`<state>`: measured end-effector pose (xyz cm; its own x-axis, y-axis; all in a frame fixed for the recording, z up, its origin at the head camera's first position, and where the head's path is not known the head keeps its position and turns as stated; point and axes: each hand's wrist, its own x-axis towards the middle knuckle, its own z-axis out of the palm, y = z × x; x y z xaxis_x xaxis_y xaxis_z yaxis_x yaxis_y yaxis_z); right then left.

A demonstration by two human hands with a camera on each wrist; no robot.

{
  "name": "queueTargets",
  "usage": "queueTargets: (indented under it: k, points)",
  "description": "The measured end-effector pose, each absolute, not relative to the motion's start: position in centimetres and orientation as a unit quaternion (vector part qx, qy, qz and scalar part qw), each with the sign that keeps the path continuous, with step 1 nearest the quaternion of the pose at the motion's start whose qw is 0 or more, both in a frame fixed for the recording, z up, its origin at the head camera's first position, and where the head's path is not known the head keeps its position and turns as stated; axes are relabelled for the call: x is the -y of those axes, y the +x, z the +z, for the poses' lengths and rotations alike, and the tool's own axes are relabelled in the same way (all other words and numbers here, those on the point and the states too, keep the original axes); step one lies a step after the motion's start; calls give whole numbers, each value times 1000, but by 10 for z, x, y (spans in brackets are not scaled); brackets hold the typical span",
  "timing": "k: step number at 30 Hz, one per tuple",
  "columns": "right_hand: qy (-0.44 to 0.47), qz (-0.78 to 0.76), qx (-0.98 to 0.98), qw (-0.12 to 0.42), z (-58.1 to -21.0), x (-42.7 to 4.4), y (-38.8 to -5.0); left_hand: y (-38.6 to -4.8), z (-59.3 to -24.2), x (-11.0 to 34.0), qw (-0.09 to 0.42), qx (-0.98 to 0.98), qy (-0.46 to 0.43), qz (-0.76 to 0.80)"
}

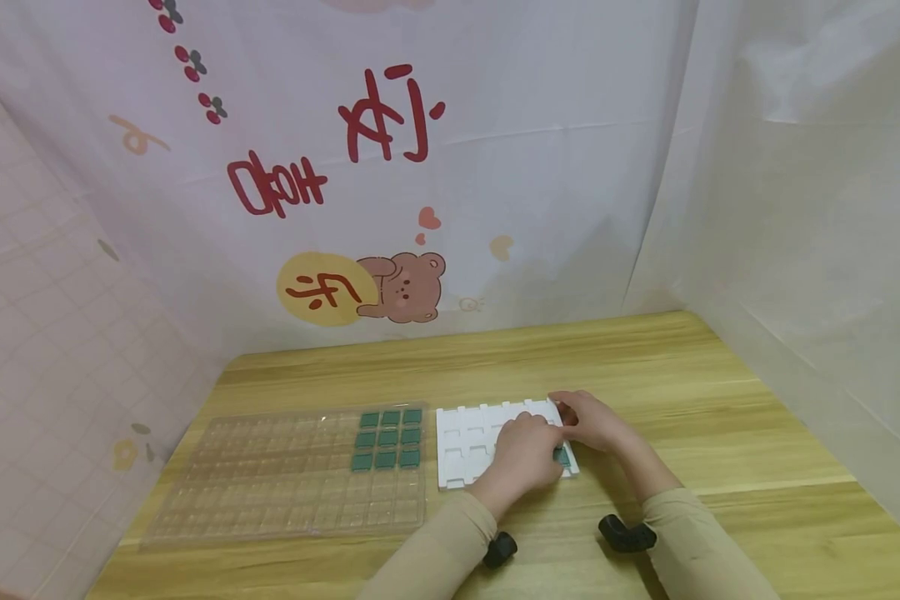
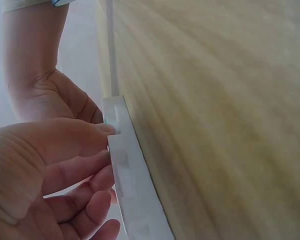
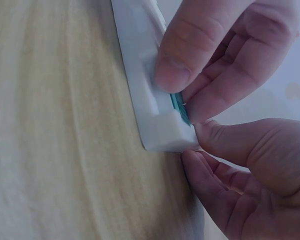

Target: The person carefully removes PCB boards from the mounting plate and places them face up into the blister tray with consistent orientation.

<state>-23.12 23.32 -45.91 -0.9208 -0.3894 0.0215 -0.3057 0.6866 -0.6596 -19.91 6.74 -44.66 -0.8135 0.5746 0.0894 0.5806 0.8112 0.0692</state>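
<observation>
A white tray (image 1: 453, 462) with shallow pockets and notched edges lies on the table. Over its right part is my left hand (image 1: 523, 458), covering several pockets. In the right wrist view, that hand's thumb and fingers pinch a thin green square piece (image 3: 179, 107) beside a notch near the tray's end. Part of a green square (image 1: 562, 457) shows at the tray's right side in the head view. My right hand (image 1: 596, 421) grips the tray's right end, with thumb and finger at the corner in the right wrist view.
Left of the white tray lies a large clear plastic tray (image 1: 270, 492) with many small cells. Several green squares (image 1: 386, 439) sit in rows at its right end. The wooden tabletop (image 1: 645, 358) extends around both trays. A printed cloth (image 1: 555, 208) hangs behind.
</observation>
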Motion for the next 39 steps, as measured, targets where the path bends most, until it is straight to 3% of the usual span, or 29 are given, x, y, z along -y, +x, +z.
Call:
queueTargets:
  k: [14, 25, 39]
  points:
    - [-189, -364, -910, 68, -458, -234, -231, -206, -444, -64, -10, 950, -291, -109]
    - [-184, -364, -910, 70, -459, -234, -231, -196, -424, -42, 22, 940, -311, -137]
    - [-186, -353, -915, 62, -460, -234, -231, -190, -424, 13, 33, 932, -328, -153]
